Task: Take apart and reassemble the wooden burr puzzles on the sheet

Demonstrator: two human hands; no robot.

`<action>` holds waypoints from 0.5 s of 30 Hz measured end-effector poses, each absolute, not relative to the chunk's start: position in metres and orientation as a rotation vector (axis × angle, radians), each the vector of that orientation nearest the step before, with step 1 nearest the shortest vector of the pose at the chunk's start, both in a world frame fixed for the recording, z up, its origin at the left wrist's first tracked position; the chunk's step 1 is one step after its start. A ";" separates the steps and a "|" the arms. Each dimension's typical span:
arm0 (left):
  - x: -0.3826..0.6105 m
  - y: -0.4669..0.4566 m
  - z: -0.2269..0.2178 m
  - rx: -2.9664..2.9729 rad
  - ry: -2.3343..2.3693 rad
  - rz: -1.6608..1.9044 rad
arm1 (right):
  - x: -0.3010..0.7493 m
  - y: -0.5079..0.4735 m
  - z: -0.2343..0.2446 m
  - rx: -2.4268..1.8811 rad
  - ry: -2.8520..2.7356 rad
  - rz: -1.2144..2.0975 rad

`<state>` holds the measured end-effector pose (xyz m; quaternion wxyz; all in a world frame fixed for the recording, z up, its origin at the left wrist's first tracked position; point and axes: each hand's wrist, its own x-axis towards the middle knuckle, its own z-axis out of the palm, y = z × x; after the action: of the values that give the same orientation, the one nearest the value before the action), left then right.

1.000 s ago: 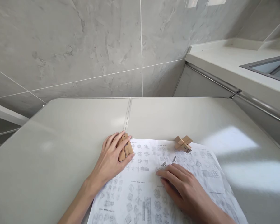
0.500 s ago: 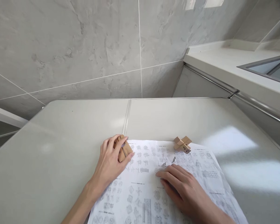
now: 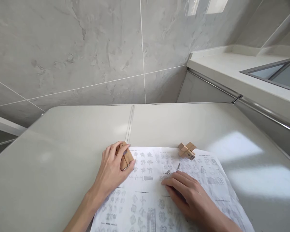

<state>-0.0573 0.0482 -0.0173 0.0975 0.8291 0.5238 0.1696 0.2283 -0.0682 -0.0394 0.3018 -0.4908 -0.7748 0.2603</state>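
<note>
My left hand (image 3: 113, 164) is wrapped round a small wooden block puzzle (image 3: 127, 157) at the top left corner of a printed sheet (image 3: 145, 183). Dark marks are written on the block, and my fingers cover part of it. Palm down, my right hand (image 3: 185, 193) rests on the middle of the sheet, holding nothing, its fingers loosely bent and a gap between thumb and forefinger. Beyond it, on the sheet's far edge, stands a cross-shaped wooden puzzle (image 3: 187, 150) with dark writing on one end. Rows of small grey diagrams cover the paper.
The sheet lies on a glossy white table (image 3: 70, 138) with a seam (image 3: 130, 124) running across it. A grey tiled wall (image 3: 87, 48) rises behind. To the right, a white counter (image 3: 215, 61) with a metal-framed opening (image 3: 275, 72) stands higher than the table.
The camera view has tilted up and turned slightly, so the scene sits a little lower and further left. Both hands keep nearly the same pose, the left one still holding its block puzzle.
</note>
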 end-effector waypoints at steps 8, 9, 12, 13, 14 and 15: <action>-0.056 0.045 -0.017 2.576 1.490 0.561 | 0.229 -0.069 -0.040 -1.384 -1.871 0.737; -0.055 0.045 -0.016 2.587 1.479 0.574 | 0.229 -0.069 -0.040 -1.402 -1.834 0.736; -0.054 0.042 -0.012 2.608 1.413 0.624 | 0.230 -0.070 -0.040 -1.483 -1.671 0.737; -0.053 0.040 -0.011 2.614 1.372 0.642 | 0.230 -0.070 -0.040 -1.516 -1.595 0.739; -0.052 0.039 -0.010 2.627 1.317 0.662 | 0.230 -0.070 -0.040 -1.549 -1.509 0.743; -0.050 0.037 -0.008 2.649 1.243 0.680 | 0.230 -0.070 -0.040 -1.574 -1.417 0.752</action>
<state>-0.0505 0.0369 -0.0083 0.0687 0.8798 0.4127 0.2258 0.2301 -0.0700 -0.0400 0.4323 -0.6317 -0.5684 0.3018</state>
